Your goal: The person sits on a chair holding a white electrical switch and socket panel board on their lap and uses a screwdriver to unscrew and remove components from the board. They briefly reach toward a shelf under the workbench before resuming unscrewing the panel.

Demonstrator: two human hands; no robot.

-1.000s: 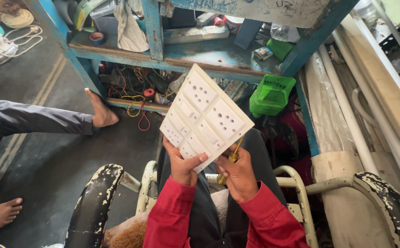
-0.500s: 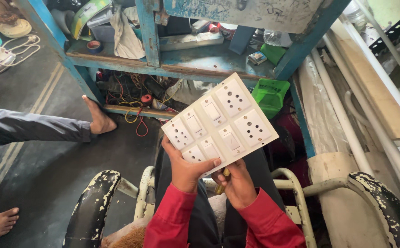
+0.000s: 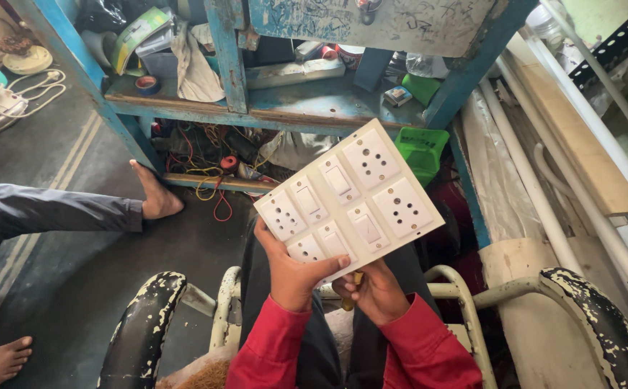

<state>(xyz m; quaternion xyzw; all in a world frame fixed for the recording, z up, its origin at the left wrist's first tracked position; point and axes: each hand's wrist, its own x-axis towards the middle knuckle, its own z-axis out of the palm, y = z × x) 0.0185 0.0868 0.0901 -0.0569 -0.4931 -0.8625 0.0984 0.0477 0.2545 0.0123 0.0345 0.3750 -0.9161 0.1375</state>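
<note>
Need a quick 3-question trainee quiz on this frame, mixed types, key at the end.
1. True or false: the white switch-and-socket board faces the camera.
2. Which hand grips the board's lower left edge? A) left hand B) right hand
3. Fill in: the green plastic box sits beside the blue ____.

Key:
1. True; switches and sockets show.
2. A; the right hand sits under the lower edge, with a yellowish tool partly visible.
3. Workbench.
</note>
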